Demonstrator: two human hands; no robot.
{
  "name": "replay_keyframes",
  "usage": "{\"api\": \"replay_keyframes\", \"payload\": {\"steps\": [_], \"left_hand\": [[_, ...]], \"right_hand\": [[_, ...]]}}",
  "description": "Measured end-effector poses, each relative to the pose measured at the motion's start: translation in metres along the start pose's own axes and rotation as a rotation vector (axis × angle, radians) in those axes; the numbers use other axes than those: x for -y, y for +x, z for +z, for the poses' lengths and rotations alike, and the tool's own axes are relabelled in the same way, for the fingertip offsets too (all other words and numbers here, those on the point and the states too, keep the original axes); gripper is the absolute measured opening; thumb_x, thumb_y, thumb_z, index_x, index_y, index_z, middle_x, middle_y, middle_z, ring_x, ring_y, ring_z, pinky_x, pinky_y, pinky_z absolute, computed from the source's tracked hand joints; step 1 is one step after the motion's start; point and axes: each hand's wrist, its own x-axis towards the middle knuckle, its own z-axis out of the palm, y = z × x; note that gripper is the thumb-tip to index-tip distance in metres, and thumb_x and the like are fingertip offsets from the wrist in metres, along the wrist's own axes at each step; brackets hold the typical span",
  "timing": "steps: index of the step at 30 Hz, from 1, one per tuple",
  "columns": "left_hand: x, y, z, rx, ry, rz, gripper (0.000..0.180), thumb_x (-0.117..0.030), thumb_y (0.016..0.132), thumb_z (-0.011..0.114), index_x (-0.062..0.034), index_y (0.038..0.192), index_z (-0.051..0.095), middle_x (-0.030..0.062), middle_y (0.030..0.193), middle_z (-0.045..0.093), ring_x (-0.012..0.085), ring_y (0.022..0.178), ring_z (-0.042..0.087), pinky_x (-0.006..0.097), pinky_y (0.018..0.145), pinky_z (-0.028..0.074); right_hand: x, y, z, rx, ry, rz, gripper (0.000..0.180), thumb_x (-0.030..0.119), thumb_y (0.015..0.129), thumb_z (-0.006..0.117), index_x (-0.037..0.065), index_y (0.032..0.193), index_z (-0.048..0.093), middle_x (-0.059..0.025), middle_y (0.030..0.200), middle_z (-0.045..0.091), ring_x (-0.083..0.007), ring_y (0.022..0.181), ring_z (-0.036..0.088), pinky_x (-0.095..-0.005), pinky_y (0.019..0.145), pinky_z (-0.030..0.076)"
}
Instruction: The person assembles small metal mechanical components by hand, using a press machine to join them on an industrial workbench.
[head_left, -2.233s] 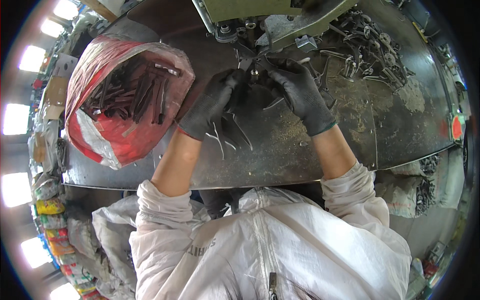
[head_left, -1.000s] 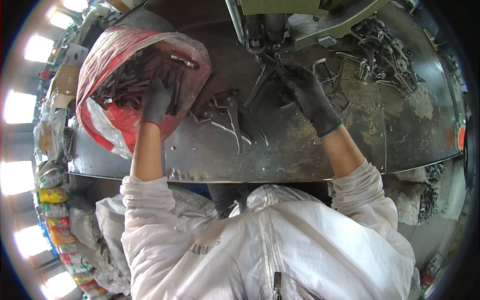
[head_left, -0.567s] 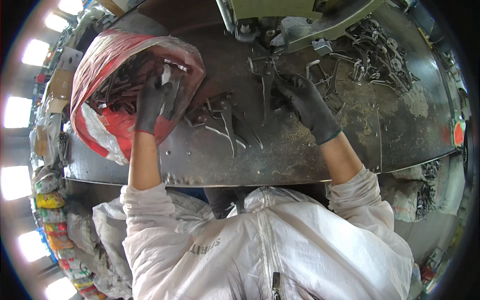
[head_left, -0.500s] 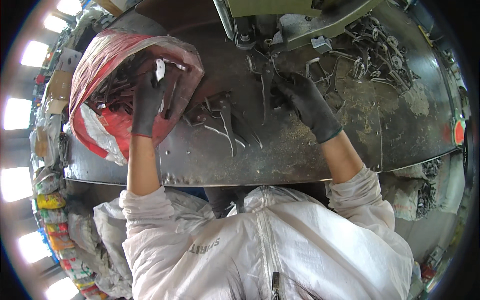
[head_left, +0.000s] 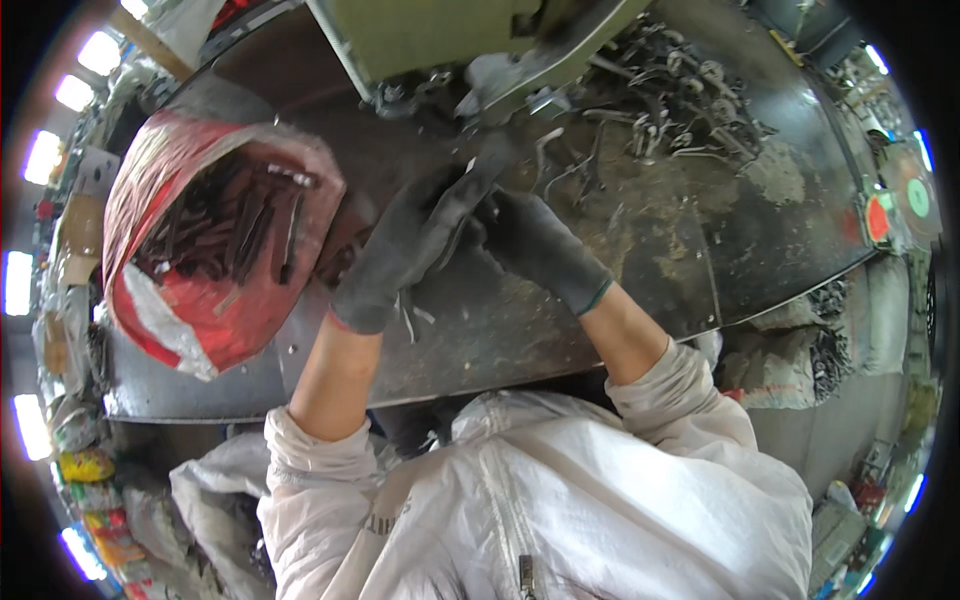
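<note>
While the red bag [head_left: 190, 300] holds dark metal rods [head_left: 235, 225], both hands [head_left: 470, 235] pinch one rod.

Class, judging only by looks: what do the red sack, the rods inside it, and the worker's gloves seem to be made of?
Red sack: thin plastic film, probably; glossy and crinkled.
Rods: likely steel; dark, dull, straight.
Gloves, left hand and right hand: seemingly knitted fabric, maybe coated; matte black, snug.

Two gloved hands meet at the middle of a metal worktable [head_left: 620, 300], just below a machine.

The machine [head_left: 450, 40] sits at the far edge. To the left, on the table, lies an open bag [head_left: 190, 290] holding metal rods [head_left: 230, 225]. The left hand [head_left: 415, 245] lies across and over the right hand [head_left: 535, 245]. Far right of them, loose metal parts [head_left: 670, 100] lie heaped on the table.
</note>
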Motion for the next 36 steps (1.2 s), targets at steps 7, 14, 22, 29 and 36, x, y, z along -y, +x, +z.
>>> {"api": "replay_keyframes", "payload": {"steps": [7,14,22,29,36], "left_hand": [[0.091,0.009,-0.042,-0.214,0.04,-0.081,0.055,-0.047,0.108,0.053,0.0043,0.124,0.063,0.0097,0.098,0.064,0.0154,0.089,0.06,0.033,0.08,0.052],[0.084,0.03,-0.048,-0.176,0.185,0.007,0.053,-0.043,0.108,0.055,0.0026,0.135,0.061,0.0116,0.111,0.072,0.0162,0.099,0.068,0.03,0.085,0.054],[0.069,0.055,-0.036,-0.179,0.27,0.142,0.057,-0.048,0.108,0.055,0.0033,0.131,0.064,0.0092,0.109,0.073,0.0139,0.095,0.067,0.031,0.087,0.054],[0.151,0.089,-0.063,-0.113,0.11,-0.056,0.051,-0.048,0.106,0.059,-0.0001,0.123,0.067,0.0054,0.109,0.072,0.0181,0.094,0.067,0.033,0.086,0.054],[0.076,0.012,-0.162,-0.597,1.165,-0.067,0.034,-0.026,0.097,0.058,-0.0041,0.122,0.069,0.0248,0.114,0.071,0.0434,0.102,0.071,0.049,0.088,0.055]], "right_hand": [[-0.019,-0.035,-0.047,-0.22,0.902,0.903,0.042,0.002,0.099,0.061,0.005,0.14,0.06,-0.0074,0.103,0.071,-0.0148,0.084,0.071,-0.0302,0.073,0.06],[0.0,0.012,-0.059,-0.378,1.566,0.89,0.036,0.007,0.102,0.062,0.0,0.138,0.061,-0.0076,0.108,0.074,-0.0101,0.078,0.066,-0.0238,0.064,0.052],[0.005,0.022,-0.043,-0.29,1.482,0.756,0.038,0.008,0.098,0.071,-0.004,0.132,0.06,-0.0081,0.103,0.073,-0.0124,0.084,0.071,-0.025,0.068,0.057],[-0.001,0.022,-0.015,-0.208,1.409,0.652,0.037,0.006,0.097,0.07,-0.004,0.132,0.06,-0.0078,0.104,0.073,-0.0116,0.082,0.069,-0.0256,0.067,0.056],[-0.02,0.012,-0.006,-0.196,1.492,0.724,0.037,0.007,0.099,0.066,-0.003,0.134,0.059,-0.0076,0.106,0.072,-0.0122,0.08,0.068,-0.0261,0.068,0.056]]}}
